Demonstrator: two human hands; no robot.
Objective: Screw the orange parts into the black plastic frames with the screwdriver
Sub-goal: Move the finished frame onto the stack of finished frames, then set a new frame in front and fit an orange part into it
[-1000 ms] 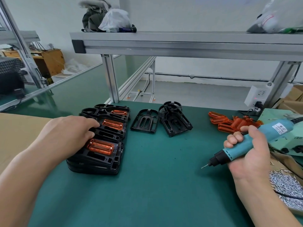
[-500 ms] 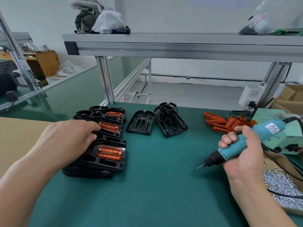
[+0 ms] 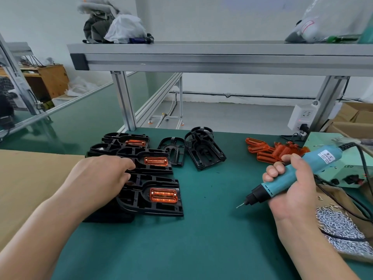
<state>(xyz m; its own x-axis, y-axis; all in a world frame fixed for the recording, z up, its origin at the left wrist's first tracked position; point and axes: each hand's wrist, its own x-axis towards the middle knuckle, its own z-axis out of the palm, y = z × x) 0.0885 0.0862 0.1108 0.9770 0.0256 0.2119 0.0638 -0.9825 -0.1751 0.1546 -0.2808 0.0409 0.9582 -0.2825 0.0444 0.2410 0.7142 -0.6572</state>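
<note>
**Soft, cool daylight with wide-angle bending at the edges**

The light is bright, diffuse and slightly cool, and the white wall (image 3: 242, 21) is close to washed out. Shadows are faint, with only a soft dark patch under the black frames (image 3: 149, 207) on the green bench (image 3: 201, 239). The orange parts (image 3: 163, 195) glow translucent, with small white glints at their ends. The screwdriver (image 3: 314, 160) has a dull sheen, and the pile of screws (image 3: 339, 225) sparkles. Lens distortion bows the aluminium shelf (image 3: 201, 57) and stretches the bottom corners. The far left background is soft.
</note>
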